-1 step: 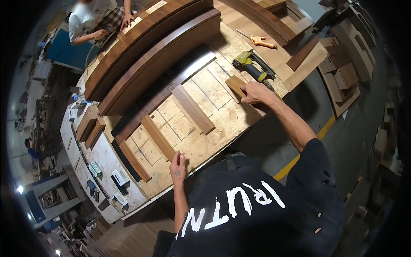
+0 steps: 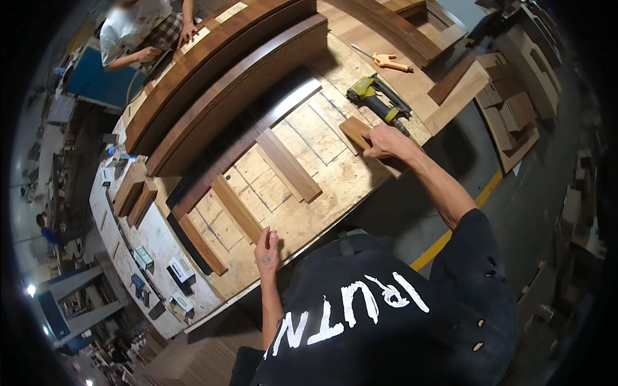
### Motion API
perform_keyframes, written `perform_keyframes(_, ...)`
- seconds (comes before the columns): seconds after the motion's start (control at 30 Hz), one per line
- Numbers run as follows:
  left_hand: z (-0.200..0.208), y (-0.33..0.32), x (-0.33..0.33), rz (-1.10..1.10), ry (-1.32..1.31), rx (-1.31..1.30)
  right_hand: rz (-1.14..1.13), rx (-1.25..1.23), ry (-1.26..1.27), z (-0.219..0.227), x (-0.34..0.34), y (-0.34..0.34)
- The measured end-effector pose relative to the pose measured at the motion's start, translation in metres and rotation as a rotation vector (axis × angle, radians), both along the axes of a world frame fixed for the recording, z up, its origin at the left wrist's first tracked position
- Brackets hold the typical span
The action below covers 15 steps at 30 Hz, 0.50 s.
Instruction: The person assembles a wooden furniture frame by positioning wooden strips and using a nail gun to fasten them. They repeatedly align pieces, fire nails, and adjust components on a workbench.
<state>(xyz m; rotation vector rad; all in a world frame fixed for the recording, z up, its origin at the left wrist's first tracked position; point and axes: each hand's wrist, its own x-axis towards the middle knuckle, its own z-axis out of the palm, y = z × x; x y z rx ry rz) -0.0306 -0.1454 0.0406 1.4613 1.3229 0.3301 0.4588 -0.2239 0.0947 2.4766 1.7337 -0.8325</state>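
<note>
- Small boxes (image 2: 181, 269) are laid out on the pale surface at far left; wooden blocks (image 2: 135, 196) are stacked just above them.
- Edge slat (image 2: 201, 243) is laid flat on the desk (image 2: 341, 181), a black strip (image 2: 188, 243) set alongside.
- Left slat (image 2: 235, 209) is butted by its upper end to the long dark panel (image 2: 225, 157); its near end is met by the left hand's fingertips.
- Left hand (image 2: 266, 249): fingers bent at that end; whether the slat is gripped cannot be told.
- Curved beams (image 2: 257, 78) are set behind the panel.
- Middle slat (image 2: 290, 165) is placed well apart from both hands, touched by neither.
- Short board (image 2: 353, 130) is held at the desk's right side, tilted across the view.
- Right hand (image 2: 388, 143): grasping the short board from above.
- Nail gun (image 2: 370, 93) is laid just beyond the right hand; orange air gun (image 2: 389, 62) is laid farther back.
</note>
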Motion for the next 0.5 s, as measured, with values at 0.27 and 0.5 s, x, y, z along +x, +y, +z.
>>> perform_keyframes(0.27,0.005,0.040,-0.002,-0.129,-0.067,-0.022,0.087,-0.378,0.156,0.063,-0.005,-0.119)
perform_keyframes(0.5,0.009,0.082,-0.011,-0.124,-0.090,-0.004,-0.173,-0.274,-0.047,0.084,-0.042,-0.132)
